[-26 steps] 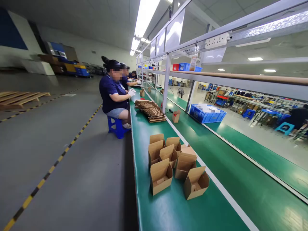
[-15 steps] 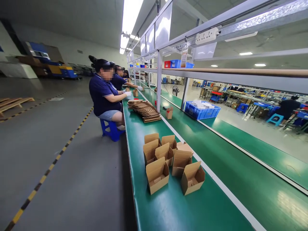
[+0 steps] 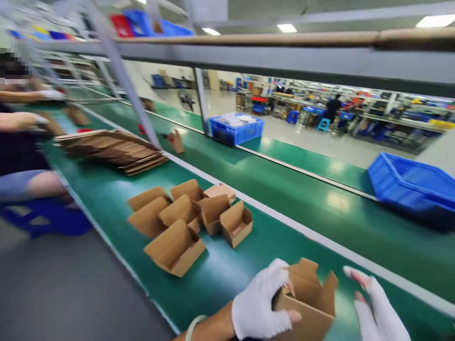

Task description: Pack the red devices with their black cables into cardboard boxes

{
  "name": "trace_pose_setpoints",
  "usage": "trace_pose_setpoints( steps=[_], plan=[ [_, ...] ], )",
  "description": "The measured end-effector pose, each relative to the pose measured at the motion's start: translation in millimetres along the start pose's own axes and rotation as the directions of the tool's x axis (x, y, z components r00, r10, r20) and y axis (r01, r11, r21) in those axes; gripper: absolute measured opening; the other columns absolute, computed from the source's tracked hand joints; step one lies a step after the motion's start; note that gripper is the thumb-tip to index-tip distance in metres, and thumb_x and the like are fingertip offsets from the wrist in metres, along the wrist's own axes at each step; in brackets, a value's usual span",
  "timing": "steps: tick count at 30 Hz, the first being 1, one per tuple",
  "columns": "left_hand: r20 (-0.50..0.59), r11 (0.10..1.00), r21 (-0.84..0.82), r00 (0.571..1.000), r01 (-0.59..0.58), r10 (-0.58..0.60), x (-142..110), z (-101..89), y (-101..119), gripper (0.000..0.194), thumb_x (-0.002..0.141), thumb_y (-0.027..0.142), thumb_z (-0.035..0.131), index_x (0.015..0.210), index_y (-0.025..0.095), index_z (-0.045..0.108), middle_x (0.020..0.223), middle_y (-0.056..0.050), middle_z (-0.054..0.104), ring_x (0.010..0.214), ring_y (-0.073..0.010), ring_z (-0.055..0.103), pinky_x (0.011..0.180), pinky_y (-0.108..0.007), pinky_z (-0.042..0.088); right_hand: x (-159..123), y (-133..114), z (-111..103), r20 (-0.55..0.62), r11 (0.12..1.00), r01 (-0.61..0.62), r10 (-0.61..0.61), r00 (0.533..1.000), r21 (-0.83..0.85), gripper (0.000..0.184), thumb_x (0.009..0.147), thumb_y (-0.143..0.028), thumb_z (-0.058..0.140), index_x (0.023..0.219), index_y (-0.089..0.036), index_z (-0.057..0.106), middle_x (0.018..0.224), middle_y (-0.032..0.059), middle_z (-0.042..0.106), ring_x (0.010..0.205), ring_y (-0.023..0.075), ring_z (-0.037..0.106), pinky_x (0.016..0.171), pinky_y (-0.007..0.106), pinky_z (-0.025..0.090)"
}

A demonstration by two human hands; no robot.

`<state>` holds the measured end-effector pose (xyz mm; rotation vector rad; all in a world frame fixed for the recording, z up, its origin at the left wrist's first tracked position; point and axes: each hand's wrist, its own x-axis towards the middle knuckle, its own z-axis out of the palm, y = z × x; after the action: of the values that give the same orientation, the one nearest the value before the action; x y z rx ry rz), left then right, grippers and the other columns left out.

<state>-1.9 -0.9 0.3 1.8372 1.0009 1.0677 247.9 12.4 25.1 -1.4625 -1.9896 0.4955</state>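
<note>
Swung right and down since the earlier view, so that both gloved hands came into frame at the bench's near edge. Left hand (image 3: 261, 308) closed on a small open cardboard box (image 3: 307, 303), fingers curled over its near wall, probably to steady it while the flaps stood up. Right hand (image 3: 377, 310) open, fingers spread, just beside the box's right side and not touching, as if poised to fold or brace. Box held low over the green bench (image 3: 227, 270), near the white stripe (image 3: 320, 237). Cluster of finished open boxes (image 3: 188, 218) parked farther left along the same edge, mouths up. Flat stack of blanks (image 3: 113, 149) beyond, beside a seated co-worker (image 3: 21, 156). Blue bin (image 3: 414, 187) at the far right edge.
</note>
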Motion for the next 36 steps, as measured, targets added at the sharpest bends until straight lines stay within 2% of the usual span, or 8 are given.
trace_pose_setpoints(
  steps=[3,6,12,21,26,29,31,36],
  plan=[
    [0.107,0.988,0.059,0.985,-0.139,0.133,1.1,1.2,2.3,0.034,0.075,0.047,0.057,0.092,0.019,0.049,0.11,-0.011,0.048,0.096,-0.0245,0.053,0.081,-0.037,0.046,-8.8,-8.8,8.4,0.349,0.702,-0.435,0.274,0.896,0.565,0.054,0.092,-0.05,0.035,0.14,-0.026,0.03,0.137,0.01,0.046,0.123,0.0287,0.045,0.104,0.049,0.035],
    [0.191,0.955,0.023,0.939,-0.296,0.287,4.4,6.4,5.4,0.029,0.08,0.045,0.052,0.09,0.02,0.045,0.12,-0.013,0.047,0.105,-0.0251,0.051,0.086,-0.039,0.044,-10.4,-20.1,26.0,0.63,0.333,-0.627,0.114,0.769,0.705,0.065,0.084,-0.047,0.054,0.139,-0.022,0.032,0.134,0.012,0.049,0.116,0.0291,0.051,0.101,0.047,0.038],
    [0.199,0.946,-0.045,0.926,-0.32,0.322,2.6,9.9,3.1,0.025,0.082,0.039,0.055,0.093,0.022,0.041,0.107,-0.009,0.057,0.087,-0.0193,0.055,0.076,-0.033,0.043,-9.3,-9.2,23.5,0.671,0.236,-0.643,-0.055,0.74,0.728,0.062,0.07,-0.036,0.071,0.127,-0.021,0.05,0.134,0.0101,0.049,0.127,0.0269,0.041,0.107,0.042,0.028],
    [0.223,0.907,-0.117,0.879,-0.406,0.422,2.9,14.1,3.8,0.023,0.082,0.035,0.057,0.093,0.023,0.041,0.088,-0.005,0.06,0.073,-0.0157,0.051,0.068,-0.029,0.04,17.1,-43.3,-2.0,0.803,0.97,-0.215,0.041,0.594,0.11,0.016,0.076,-0.031,0.06,0.088,-0.021,0.064,0.074,-0.0031,0.063,0.067,0.0153,0.055,0.056,0.022,0.037],
    [0.276,0.973,-0.082,0.933,-0.216,0.23,4.2,14.3,4.3,0.026,0.08,0.036,0.058,0.1,0.02,0.051,0.104,-0.009,0.058,0.091,-0.0212,0.055,0.079,-0.033,0.043,15.9,-43.1,0.9,0.666,0.996,-0.004,0.065,0.744,-0.092,0.015,0.077,-0.021,0.052,0.088,-0.024,0.061,0.065,-0.004,0.059,0.055,0.0134,0.05,0.05,0.023,0.029],
    [0.006,0.983,-0.124,0.991,0.136,-0.136,13.6,6.7,-3.3,0.032,0.088,0.041,0.045,0.111,0.02,0.052,0.128,-0.011,0.049,0.115,-0.026,0.047,0.095,-0.038,0.038,12.5,-31.4,-12.5,0.355,0.99,-0.093,0.125,0.927,-0.107,0.021,0.086,-0.021,0.042,0.1,-0.024,0.058,0.085,-0.0009,0.065,0.074,0.0152,0.058,0.064,0.024,0.039],
    [-0.224,0.913,-0.241,0.897,0.329,-0.382,24.1,1.0,-10.6,0.035,0.09,0.043,0.039,0.112,0.021,0.054,0.133,-0.008,0.047,0.125,-0.0261,0.038,0.102,-0.038,0.033,5.5,-30.6,-20.8,0.163,0.974,-0.033,0.071,0.984,-0.225,0.022,0.089,-0.017,0.037,0.096,-0.022,0.057,0.085,0.0009,0.064,0.077,0.0161,0.058,0.07,0.027,0.04],
    [-0.063,0.709,-0.493,0.793,0.503,-0.606,41.3,12.5,-21.4,0.046,0.084,0.054,0.046,0.113,0.021,0.057,0.123,-0.006,0.056,0.11,-0.0281,0.053,0.088,-0.037,0.048,-17.1,-56.2,-0.6,0.485,0.756,0.601,-0.437,0.758,-0.259,0.018,0.091,-0.017,0.038,0.092,-0.018,0.056,0.083,0.003,0.061,0.075,0.0167,0.056,0.065,0.029,0.042]
  ],
)
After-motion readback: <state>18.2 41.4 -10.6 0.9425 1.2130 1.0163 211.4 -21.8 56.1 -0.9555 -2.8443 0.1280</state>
